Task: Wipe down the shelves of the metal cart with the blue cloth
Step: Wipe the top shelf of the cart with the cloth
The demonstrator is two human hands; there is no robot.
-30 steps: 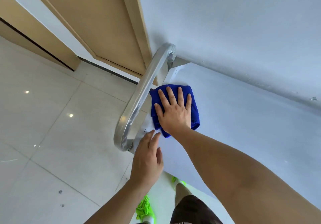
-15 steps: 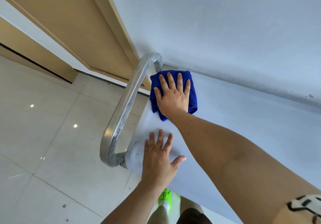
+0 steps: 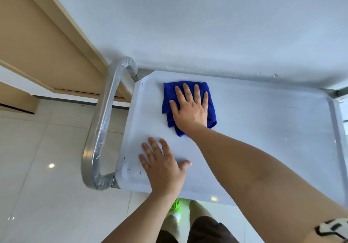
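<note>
The metal cart's top shelf [image 3: 263, 133] is a pale flat surface pushed against a white wall. A folded blue cloth [image 3: 169, 99] lies near its far left corner. My right hand [image 3: 190, 108] presses flat on the cloth, fingers spread toward the wall, covering much of it. My left hand [image 3: 162, 165] rests palm down on the shelf's near left corner, fingers apart, holding nothing. The cart's lower shelves are hidden under the top one.
A curved metal handle [image 3: 101, 129] wrapped in clear film runs along the cart's left end. A wooden door [image 3: 37, 41] and its frame stand at the left. Glossy floor tiles [image 3: 47, 186] spread below, with my legs and green shoes at the cart's near edge.
My right hand has slid the cloth toward the wall and then rightward away from the handle. My left hand moved from the cart's edge onto the shelf and flattened there.
</note>
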